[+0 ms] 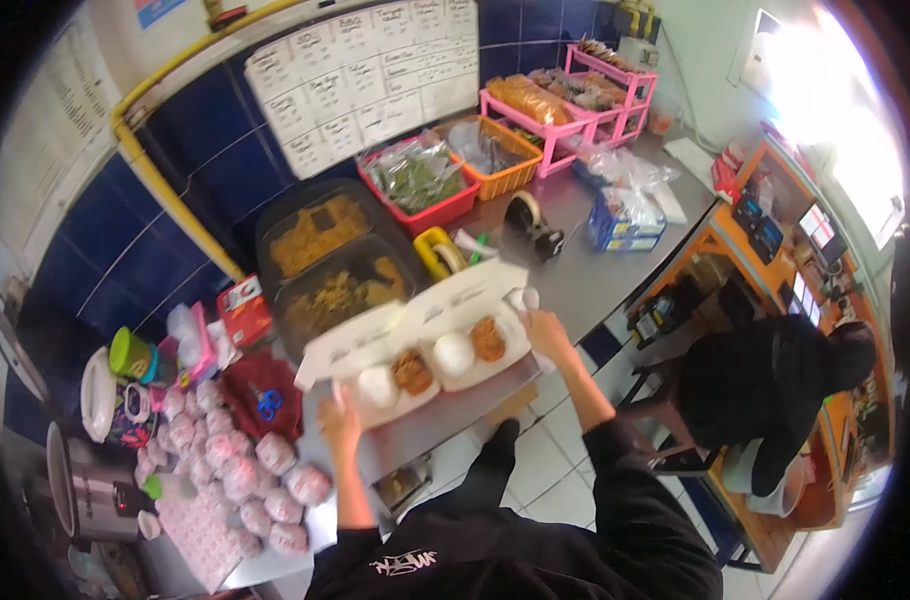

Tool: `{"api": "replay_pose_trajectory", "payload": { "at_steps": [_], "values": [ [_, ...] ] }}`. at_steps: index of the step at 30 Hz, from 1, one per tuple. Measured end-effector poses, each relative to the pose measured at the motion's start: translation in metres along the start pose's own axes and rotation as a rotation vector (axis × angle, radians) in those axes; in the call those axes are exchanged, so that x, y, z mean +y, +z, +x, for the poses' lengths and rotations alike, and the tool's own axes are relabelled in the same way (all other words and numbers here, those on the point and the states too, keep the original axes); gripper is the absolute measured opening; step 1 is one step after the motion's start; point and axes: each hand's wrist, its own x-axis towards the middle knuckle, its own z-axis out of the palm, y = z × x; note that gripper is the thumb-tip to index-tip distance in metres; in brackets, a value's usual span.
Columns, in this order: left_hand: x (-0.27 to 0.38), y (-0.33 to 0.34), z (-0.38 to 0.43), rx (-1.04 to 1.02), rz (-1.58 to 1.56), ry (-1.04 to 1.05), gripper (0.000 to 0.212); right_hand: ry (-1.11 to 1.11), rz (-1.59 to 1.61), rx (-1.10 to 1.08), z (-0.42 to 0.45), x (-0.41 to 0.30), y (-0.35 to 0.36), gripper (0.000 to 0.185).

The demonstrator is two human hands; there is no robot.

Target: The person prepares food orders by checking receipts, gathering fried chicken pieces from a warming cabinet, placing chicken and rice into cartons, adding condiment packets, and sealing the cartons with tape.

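Two lidded cardboard food boxes sit side by side before me at the front of the steel table, their lids tilted back. The left food box (406,409) contains a white rice mound (377,386) and a brown sauced piece of food (412,372). In the right food box (492,365) lie another rice mound (453,355) and an orange-brown piece (488,339). My left hand (340,424) grips the left box's outer side, thumb at the rim. At the right box's outer side is my right hand (546,335), its fingers partly hidden, beside a small white cup (524,298).
Black food trays (337,291) stand behind the boxes. Paper-wrapped balls (241,478), blue scissors (266,403) and a cooker (94,480) are left. A tape dispenser (533,225) and baskets (417,184) lie beyond. A person in black (755,382) sits at right.
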Motion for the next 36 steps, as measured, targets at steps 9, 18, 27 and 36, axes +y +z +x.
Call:
{"api": "replay_pose_trajectory", "payload": {
  "at_steps": [9,18,27,36],
  "values": [
    [0.291,-0.029,-0.053,-1.176,-0.815,0.686,0.045,0.033,0.675,0.118,0.008,0.031,-0.139,0.065],
    [0.604,0.101,-0.081,-1.547,-1.242,0.191,0.044,0.047,0.648,-0.092,0.094,0.118,-0.249,0.081],
    [0.773,0.186,-0.109,-0.839,-1.169,-0.01,0.05,0.287,0.526,0.099,0.194,0.439,-0.438,0.047],
    [1.041,0.274,-0.248,-1.058,-1.312,-0.072,0.051,0.381,0.062,1.623,0.294,0.823,-0.744,0.018]
  ]
}}
